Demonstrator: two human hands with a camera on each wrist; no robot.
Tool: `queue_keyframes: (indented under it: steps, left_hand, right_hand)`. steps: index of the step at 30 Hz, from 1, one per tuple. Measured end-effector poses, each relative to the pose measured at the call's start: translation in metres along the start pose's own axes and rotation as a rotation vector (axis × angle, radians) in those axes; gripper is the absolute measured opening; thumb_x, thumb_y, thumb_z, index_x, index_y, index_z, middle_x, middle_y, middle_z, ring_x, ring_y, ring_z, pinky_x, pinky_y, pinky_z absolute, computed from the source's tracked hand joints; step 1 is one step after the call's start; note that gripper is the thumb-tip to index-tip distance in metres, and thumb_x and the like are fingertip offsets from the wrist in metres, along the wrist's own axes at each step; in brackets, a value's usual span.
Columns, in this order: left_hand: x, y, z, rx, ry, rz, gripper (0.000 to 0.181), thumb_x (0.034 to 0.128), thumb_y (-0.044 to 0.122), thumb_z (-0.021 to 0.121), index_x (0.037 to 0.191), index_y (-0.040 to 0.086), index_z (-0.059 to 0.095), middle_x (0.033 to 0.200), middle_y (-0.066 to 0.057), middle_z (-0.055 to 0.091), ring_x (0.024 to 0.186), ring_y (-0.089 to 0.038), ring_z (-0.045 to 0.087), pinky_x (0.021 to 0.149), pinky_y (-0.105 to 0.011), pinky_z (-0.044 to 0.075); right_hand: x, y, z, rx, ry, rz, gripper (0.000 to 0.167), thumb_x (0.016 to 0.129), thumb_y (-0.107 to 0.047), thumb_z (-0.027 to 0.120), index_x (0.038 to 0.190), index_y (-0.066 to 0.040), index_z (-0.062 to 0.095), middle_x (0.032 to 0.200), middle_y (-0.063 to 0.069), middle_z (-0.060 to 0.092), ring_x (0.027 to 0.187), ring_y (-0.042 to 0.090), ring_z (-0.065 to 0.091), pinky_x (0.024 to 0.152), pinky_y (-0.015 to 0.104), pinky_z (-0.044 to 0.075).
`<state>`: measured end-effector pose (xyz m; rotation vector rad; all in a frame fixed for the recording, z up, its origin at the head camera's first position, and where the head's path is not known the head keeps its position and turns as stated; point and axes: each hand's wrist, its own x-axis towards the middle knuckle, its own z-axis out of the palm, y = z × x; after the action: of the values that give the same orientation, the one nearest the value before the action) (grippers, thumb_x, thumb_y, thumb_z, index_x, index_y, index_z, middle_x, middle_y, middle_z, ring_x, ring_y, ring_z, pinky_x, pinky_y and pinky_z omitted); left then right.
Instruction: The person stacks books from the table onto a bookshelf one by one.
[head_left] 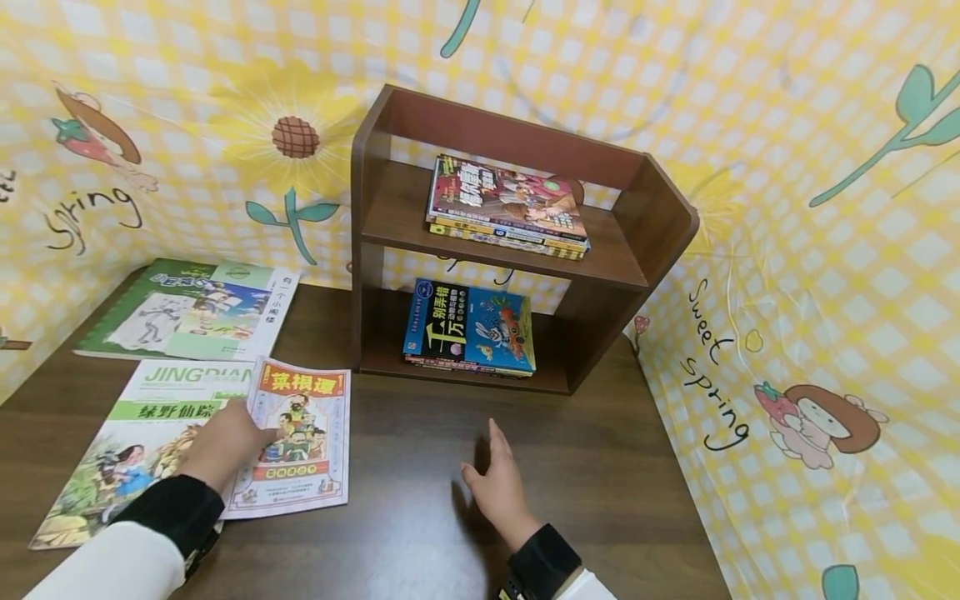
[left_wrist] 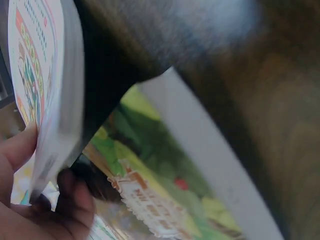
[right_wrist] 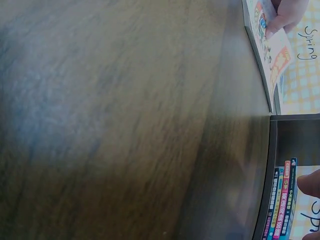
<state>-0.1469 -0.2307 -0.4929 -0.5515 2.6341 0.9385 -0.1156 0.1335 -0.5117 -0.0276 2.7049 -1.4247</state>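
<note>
The left hand (head_left: 228,442) grips the left edge of a thin book with a red title band (head_left: 300,492), thumb on its cover. In the left wrist view the thumb and curled fingers (left_wrist: 75,200) hold that book (left_wrist: 72,75) raised at one side, above a green-covered book (left_wrist: 160,165). Under it in the head view lies the white and green book (head_left: 127,442). The right hand (head_left: 501,492), fingers extended and thumb apart, is over the table in front of the shelf and touches no book. Part of it shows in the right wrist view (right_wrist: 309,184).
A brown two-tier shelf (head_left: 615,242) stands at the back. Its upper tier bears a stack of books (head_left: 510,200), its lower tier another stack (head_left: 472,329). Another green book (head_left: 187,308) lies at the back left of the table (head_left: 420,542). Patterned cloth (head_left: 795,275) hangs behind and to the right.
</note>
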Motion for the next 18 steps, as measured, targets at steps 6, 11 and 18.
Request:
queue_keyframes:
  steps: [6,11,18]
  left_hand:
    - [-0.003,-0.002,0.004,-0.020,0.085,0.134,0.072,0.0920,0.012,0.061,0.141,-0.017,0.018,0.127,-0.045,0.039,0.114,-0.057,0.044,0.088,-0.061,0.043]
    - [-0.011,-0.007,0.004,-0.040,0.131,0.215,0.062,0.0940,0.011,0.057,0.140,-0.012,0.024,0.130,-0.044,0.039,0.115,-0.058,0.044,0.083,-0.063,0.043]
    - [-0.031,0.003,0.002,-0.232,0.163,0.344,0.052,0.0983,0.016,0.055,0.140,-0.004,0.030,0.134,-0.035,0.043,0.121,-0.052,0.043,0.091,-0.062,0.042]
  right_hand:
    - [-0.001,0.000,0.003,0.009,-0.017,0.006,0.077,0.090,-0.009,0.066,0.152,-0.001,0.021,0.155,0.022,0.025,0.141,0.038,0.027,0.109,0.056,0.032]
    - [-0.002,-0.001,0.006,0.002,-0.018,-0.005,0.076,0.090,-0.009,0.066,0.152,-0.001,0.023,0.155,0.022,0.026,0.140,0.038,0.028,0.108,0.056,0.032]
    - [-0.003,-0.002,0.003,-0.007,-0.006,-0.012,0.072,0.090,-0.009,0.066,0.151,-0.002,0.028,0.153,0.023,0.029,0.138,0.041,0.031,0.107,0.058,0.033]
